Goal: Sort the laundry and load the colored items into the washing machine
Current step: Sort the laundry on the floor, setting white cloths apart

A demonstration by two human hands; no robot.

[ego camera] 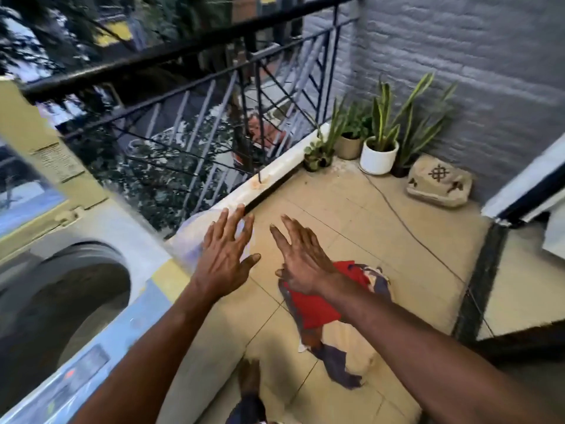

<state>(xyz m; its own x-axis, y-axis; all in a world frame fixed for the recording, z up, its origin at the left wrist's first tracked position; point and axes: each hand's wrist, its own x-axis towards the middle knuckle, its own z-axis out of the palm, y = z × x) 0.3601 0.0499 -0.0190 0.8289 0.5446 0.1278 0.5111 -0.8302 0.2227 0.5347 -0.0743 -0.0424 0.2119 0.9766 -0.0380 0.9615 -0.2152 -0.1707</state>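
Soft, even daylight without hard shadows. Left of the fingers [227, 221] the washing machine [91, 270] smears with motion blur; beyond them the railing [183, 96] bows from wide-angle distortion.

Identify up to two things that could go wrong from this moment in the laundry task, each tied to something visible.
Both the left hand and right hand are open and empty, so the red garment on the tiled floor may be left behind. The thin cable across the floor could snag a foot.
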